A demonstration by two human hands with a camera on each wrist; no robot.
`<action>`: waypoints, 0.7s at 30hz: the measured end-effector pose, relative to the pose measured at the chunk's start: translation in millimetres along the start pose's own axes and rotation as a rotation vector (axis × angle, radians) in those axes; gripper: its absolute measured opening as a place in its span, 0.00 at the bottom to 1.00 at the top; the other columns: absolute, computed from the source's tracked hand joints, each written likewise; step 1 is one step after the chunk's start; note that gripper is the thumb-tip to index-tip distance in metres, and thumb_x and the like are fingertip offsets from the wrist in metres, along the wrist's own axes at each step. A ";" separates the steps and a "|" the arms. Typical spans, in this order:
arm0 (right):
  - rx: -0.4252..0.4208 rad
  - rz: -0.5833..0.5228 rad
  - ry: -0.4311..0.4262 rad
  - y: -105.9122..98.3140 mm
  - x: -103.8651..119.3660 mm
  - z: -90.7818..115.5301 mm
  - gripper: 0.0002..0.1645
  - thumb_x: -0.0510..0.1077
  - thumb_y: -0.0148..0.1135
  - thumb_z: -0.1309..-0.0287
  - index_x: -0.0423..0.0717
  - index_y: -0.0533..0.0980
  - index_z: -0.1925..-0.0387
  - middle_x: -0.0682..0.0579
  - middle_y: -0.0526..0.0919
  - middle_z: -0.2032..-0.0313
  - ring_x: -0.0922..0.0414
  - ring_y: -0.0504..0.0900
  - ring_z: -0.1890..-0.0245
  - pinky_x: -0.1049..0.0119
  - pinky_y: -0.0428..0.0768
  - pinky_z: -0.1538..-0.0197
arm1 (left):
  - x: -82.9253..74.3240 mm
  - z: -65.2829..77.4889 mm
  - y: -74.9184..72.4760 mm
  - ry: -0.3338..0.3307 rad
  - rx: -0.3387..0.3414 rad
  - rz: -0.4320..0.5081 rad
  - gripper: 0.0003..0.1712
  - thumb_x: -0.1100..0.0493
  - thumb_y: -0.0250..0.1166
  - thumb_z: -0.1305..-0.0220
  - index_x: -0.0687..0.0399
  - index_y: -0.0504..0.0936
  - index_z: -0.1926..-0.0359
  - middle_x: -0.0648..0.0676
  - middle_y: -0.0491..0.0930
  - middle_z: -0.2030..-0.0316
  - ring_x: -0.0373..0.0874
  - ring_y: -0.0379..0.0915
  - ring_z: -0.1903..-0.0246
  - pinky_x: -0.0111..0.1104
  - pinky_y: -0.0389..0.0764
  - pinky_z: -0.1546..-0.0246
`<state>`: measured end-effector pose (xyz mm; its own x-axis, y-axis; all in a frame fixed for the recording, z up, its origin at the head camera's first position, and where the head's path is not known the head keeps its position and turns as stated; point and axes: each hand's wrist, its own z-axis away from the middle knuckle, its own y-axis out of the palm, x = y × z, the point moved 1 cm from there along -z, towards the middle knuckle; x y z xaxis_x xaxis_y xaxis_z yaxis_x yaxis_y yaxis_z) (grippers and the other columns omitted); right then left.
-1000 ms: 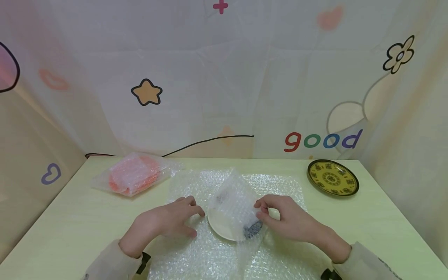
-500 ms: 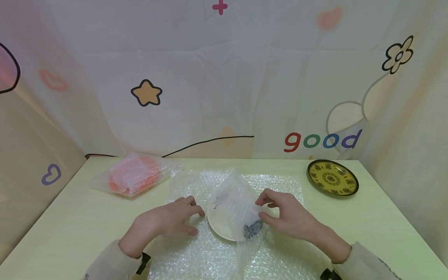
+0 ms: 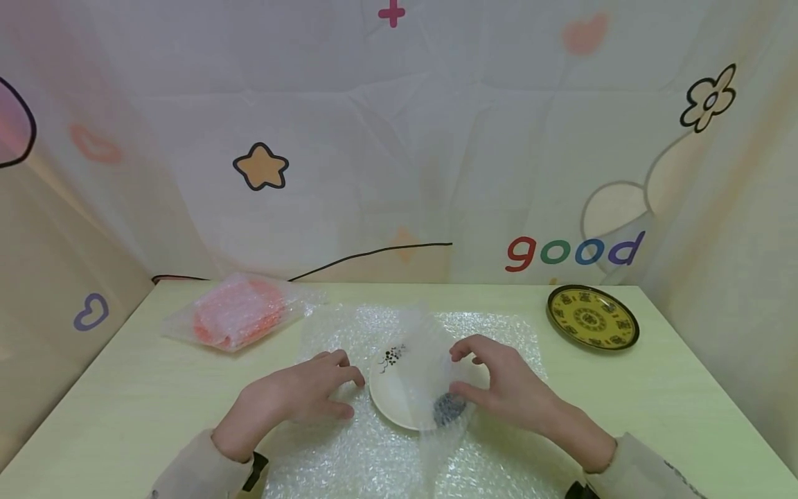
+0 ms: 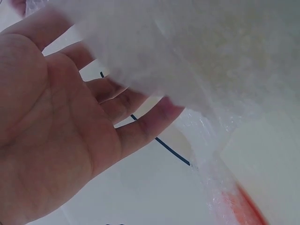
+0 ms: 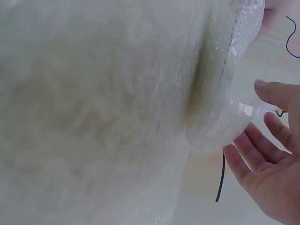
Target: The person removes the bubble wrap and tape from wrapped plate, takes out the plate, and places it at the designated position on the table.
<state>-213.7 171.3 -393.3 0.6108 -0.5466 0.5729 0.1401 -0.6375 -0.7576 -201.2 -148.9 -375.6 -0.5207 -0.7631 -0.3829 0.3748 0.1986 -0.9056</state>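
Observation:
A white plate (image 3: 389, 398) with a dark floral print and a dark speckled round patch lies on a sheet of bubble wrap (image 3: 355, 454). A translucent wrap piece (image 3: 430, 343) lies over the plate's middle and right. My left hand (image 3: 299, 391) rests on the sheet just left of the plate, fingers spread and holding nothing; in the left wrist view, the fingers (image 4: 152, 119) reach to the wrap's edge. My right hand (image 3: 508, 384) is over the plate's right edge, thumb and fingers apart; in the right wrist view, its fingertips are at the wrap.
A red-orange item in a bubble wrap bag (image 3: 240, 312) lies at the back left of the table (image 3: 112, 416). At the back right sits a yellow-green patterned plate (image 3: 592, 317) with a dark rim. A printed curtain (image 3: 374, 138) stands behind the table.
The wrap piece has settled lower over the plate, and the floral print shows clearly. My right hand's thumb and fingers have parted from the wrap. The left hand has stayed put.

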 end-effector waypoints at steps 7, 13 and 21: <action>-0.149 0.023 -0.047 -5.8 0.3 -0.5 0.22 0.33 0.77 0.46 0.42 0.77 0.51 0.55 0.82 0.55 0.54 0.82 0.54 0.55 0.85 0.53 | 0.0 -0.2 -0.1 -0.012 0.007 0.007 0.19 0.56 0.73 0.35 0.50 0.83 0.45 0.51 0.74 0.50 0.51 0.70 0.47 0.46 0.77 0.47; -0.251 0.026 -0.084 -11.1 -1.7 -2.4 0.27 0.28 0.76 0.49 0.38 0.74 0.49 0.52 0.80 0.56 0.54 0.81 0.55 0.58 0.86 0.57 | 0.5 -0.5 0.1 -0.027 0.015 0.010 0.19 0.55 0.73 0.35 0.50 0.83 0.45 0.51 0.74 0.50 0.51 0.70 0.46 0.47 0.77 0.47; -0.370 0.050 -0.089 -15.3 -2.9 -2.3 0.32 0.24 0.77 0.55 0.36 0.72 0.49 0.50 0.77 0.58 0.57 0.78 0.59 0.64 0.85 0.61 | -0.5 -0.7 -0.3 -0.028 0.021 0.014 0.19 0.55 0.73 0.35 0.49 0.82 0.45 0.51 0.73 0.50 0.50 0.69 0.46 0.47 0.77 0.47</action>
<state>-219.5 181.4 -382.7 0.6770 -0.5435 0.4963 -0.1728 -0.7728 -0.6106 -201.6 -148.1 -375.2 -0.4941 -0.7771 -0.3899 0.3976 0.1969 -0.8962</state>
